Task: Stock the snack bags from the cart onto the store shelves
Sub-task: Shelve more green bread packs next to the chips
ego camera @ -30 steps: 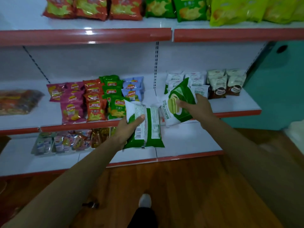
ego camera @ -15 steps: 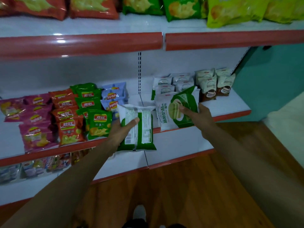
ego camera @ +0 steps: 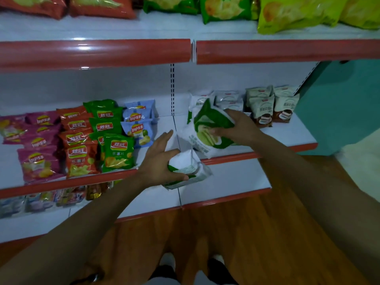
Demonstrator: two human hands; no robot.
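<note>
Right hand (ego camera: 236, 128) grips a green-and-white snack bag (ego camera: 207, 132), tilted, top toward the middle shelf (ego camera: 287, 134) back. Left hand (ego camera: 160, 161) holds a second bag (ego camera: 188, 170) nearly flat, long axis pointing right. Lay's packs (ego camera: 136, 118) sit left.

Reaching forward with both bare arms, grips apart.
Holding lower green bag (ego camera: 186, 171) in left grip (ego camera: 160, 163), index finger straight, thumb curled against it; pinching upper green bag (ego camera: 207, 124) in right grip (ego camera: 239, 128), higher, thumb across its face.

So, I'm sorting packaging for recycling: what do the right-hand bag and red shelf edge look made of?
Green-and-white bag: probably thin plastic film, semi-glossy; it crumples in the right hand. Red shelf edge: glossy plastic or painted metal; bright highlights, undecidable.
</note>
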